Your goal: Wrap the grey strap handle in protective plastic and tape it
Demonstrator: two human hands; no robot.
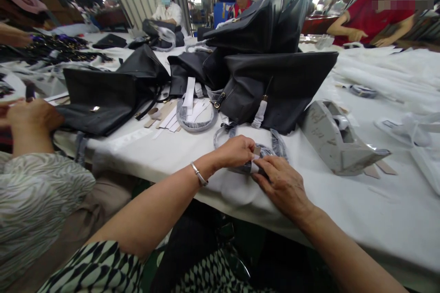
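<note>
My left hand (235, 151) and my right hand (280, 183) meet at the table's near edge, both closed on the plastic-wrapped handle (273, 144) of a black handbag (275, 87). Between the fingertips sits a small white strip of paper or tape (254, 167) wrapped round that handle. The bag lies on its side just beyond my hands, its other handle also wrapped. A silver bracelet (199, 174) is on my left wrist.
A grey tape dispenser (335, 139) stands to the right of my hands. More black handbags (103, 96) and loose white strips (189, 96) lie on the white-covered table (378, 201). A co-worker's hand (27, 116) works at far left. Other people sit across the table.
</note>
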